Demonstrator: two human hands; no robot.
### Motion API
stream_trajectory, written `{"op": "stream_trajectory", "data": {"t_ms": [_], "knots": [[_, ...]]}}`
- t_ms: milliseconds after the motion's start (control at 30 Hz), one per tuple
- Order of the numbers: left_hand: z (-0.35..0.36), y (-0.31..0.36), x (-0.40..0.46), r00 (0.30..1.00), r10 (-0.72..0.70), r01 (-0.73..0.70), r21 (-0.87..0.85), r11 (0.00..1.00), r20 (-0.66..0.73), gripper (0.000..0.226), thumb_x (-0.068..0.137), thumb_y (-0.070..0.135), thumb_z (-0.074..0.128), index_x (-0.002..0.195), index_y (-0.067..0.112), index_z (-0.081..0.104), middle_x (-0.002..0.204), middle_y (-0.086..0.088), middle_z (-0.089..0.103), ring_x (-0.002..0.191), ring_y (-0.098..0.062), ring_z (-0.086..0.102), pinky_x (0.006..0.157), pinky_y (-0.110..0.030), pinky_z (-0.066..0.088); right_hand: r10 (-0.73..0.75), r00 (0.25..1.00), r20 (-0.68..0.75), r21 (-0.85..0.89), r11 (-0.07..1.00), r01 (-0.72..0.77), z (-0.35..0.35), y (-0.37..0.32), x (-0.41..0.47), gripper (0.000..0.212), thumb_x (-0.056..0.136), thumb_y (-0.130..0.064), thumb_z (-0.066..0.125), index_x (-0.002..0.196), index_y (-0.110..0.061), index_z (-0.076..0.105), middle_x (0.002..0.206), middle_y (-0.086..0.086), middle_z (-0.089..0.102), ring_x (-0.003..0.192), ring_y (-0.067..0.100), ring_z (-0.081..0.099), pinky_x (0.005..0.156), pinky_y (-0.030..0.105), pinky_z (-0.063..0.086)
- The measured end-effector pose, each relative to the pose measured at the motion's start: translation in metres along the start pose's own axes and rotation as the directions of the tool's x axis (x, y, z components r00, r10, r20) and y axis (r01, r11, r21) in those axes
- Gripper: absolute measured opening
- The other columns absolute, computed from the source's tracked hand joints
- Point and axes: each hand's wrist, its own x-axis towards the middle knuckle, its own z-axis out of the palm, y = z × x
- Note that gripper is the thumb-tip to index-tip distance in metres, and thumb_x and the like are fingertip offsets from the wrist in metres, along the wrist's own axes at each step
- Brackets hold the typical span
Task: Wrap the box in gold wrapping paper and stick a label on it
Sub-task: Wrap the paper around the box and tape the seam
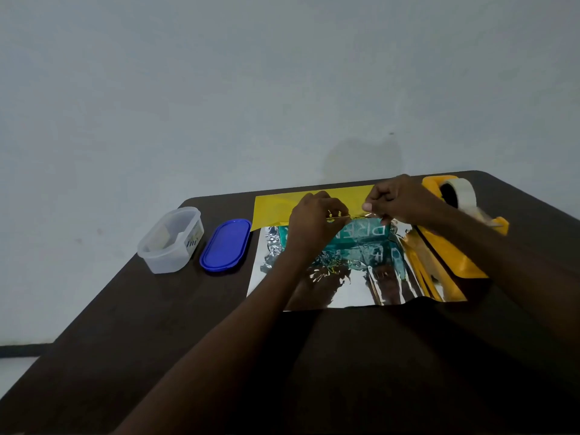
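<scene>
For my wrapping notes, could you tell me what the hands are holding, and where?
Both the left hand and right hand pinch the gold wrapping paper along its folded edge over the box.

A dark brown table [125, 324] with rounded far corners is set against a plain pale grey wall [219, 89]. Faint scuffs and a soft shadow are seen on the wall. A dark skirting strip [22, 350] is noted low left, pale floor [15, 372] below it. Lighting is dim and even.

dark table [157, 324] | on it: clear tub [171, 241], blue lid [226, 245], wrapping paper [317, 293], yellow tape dispenser [452, 196]
</scene>
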Motion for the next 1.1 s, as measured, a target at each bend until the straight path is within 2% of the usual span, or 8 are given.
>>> {"op": "stream_trajectory", "data": {"t_ms": [100,267,367,467,667,867,967,1100], "knots": [[0.0,-0.001,0.001,1.0,-0.008,0.008,-0.01,1.0,0.014,0.012,0.077,0.036,0.078,0.086,0.029,0.075,0.081,0.011,0.064,0.076,-0.009,0.056,0.064,-0.031,0.047,0.027,1.0,-0.015,-0.017,0.999,-0.027,-0.006,0.005,0.003,0.019,0.083,-0.024,0.077,0.082,-0.005,0.072,0.068,0.013,0.071,0.062,0.03,0.071,0.069,0.047,0.061],[0.0,-0.003,0.003,0.999,-0.016,0.017,-0.055,0.998,0.03,0.015,0.077,0.042,0.077,0.085,0.03,0.076,0.08,0.01,0.064,0.073,-0.007,0.059,0.062,-0.028,0.048,0.051,0.997,-0.049,-0.155,0.986,-0.058,-0.014,0.006,-0.008,0.022,0.078,-0.029,0.081,0.079,-0.01,0.07,0.057,0.005,0.068,0.05,0.016,0.065,0.059,0.026,0.052],[0.002,-0.002,0.006,0.999,-0.043,0.044,-0.069,0.997,0.023,0.019,0.078,0.047,0.075,0.084,0.029,0.077,0.08,0.009,0.066,0.073,-0.009,0.059,0.063,-0.029,0.048,-0.006,0.993,-0.118,-0.128,0.992,-0.01,-0.012,0.002,-0.008,0.021,0.076,-0.026,0.082,0.078,-0.009,0.071,0.058,0.004,0.067,0.049,0.014,0.061,0.063,0.033,0.054],[0.003,0.001,0.006,0.998,-0.052,0.053,-0.061,0.997,0.03,0.016,0.076,0.044,0.077,0.082,0.029,0.076,0.079,0.009,0.065,0.074,-0.011,0.06,0.064,-0.031,0.049,-0.063,0.993,-0.097,-0.118,0.992,0.051,-0.007,-0.006,-0.002,0.02,0.075,-0.026,0.083,0.078,-0.011,0.071,0.065,0.007,0.069,0.058,0.021,0.064,0.063,0.038,0.055],[0.001,0.004,0.006,0.997,-0.066,0.068,-0.085,0.994,0.025,0.019,0.075,0.045,0.077,0.081,0.027,0.076,0.077,0.007,0.066,0.071,-0.013,0.061,0.064,-0.034,0.05,-0.077,0.996,0.034,-0.141,0.987,0.081,0.008,-0.012,0.005,0.022,0.074,-0.032,0.083,0.072,-0.015,0.069,0.052,-0.006,0.06,0.041,0.0,0.052,0.048,0.021,0.041],[0.002,0.001,0.006,0.998,-0.062,0.064,-0.058,0.996,0.031,0.015,0.076,0.042,0.078,0.083,0.029,0.076,0.081,0.007,0.067,0.074,-0.011,0.061,0.066,-0.034,0.05,-0.057,0.998,0.021,-0.316,0.947,0.061,0.014,-0.004,0.009,0.023,0.077,-0.034,0.08,0.069,-0.016,0.068,0.06,0.0,0.063,0.055,0.016,0.057,0.052,0.023,0.038],[0.001,0.001,0.005,0.998,-0.061,0.062,-0.065,0.996,0.03,0.013,0.077,0.039,0.078,0.084,0.028,0.076,0.081,0.008,0.067,0.073,-0.01,0.061,0.066,-0.034,0.05,-0.046,0.999,-0.005,-0.342,0.939,0.042,0.016,-0.001,0.01,0.023,0.077,-0.03,0.081,0.065,-0.018,0.066,0.059,-0.002,0.062,0.055,0.013,0.056,0.052,0.023,0.036],[-0.001,0.001,0.006,0.998,-0.054,0.056,-0.058,0.997,0.037,0.012,0.078,0.037,0.078,0.086,0.029,0.077,0.082,0.009,0.068,0.072,-0.008,0.061,0.066,-0.032,0.05,-0.031,0.999,-0.041,-0.32,0.947,0.016,0.013,0.0,0.004,0.024,0.077,-0.024,0.082,0.066,-0.009,0.067,0.058,-0.003,0.059,0.055,0.009,0.052,0.053,0.022,0.034]]}}
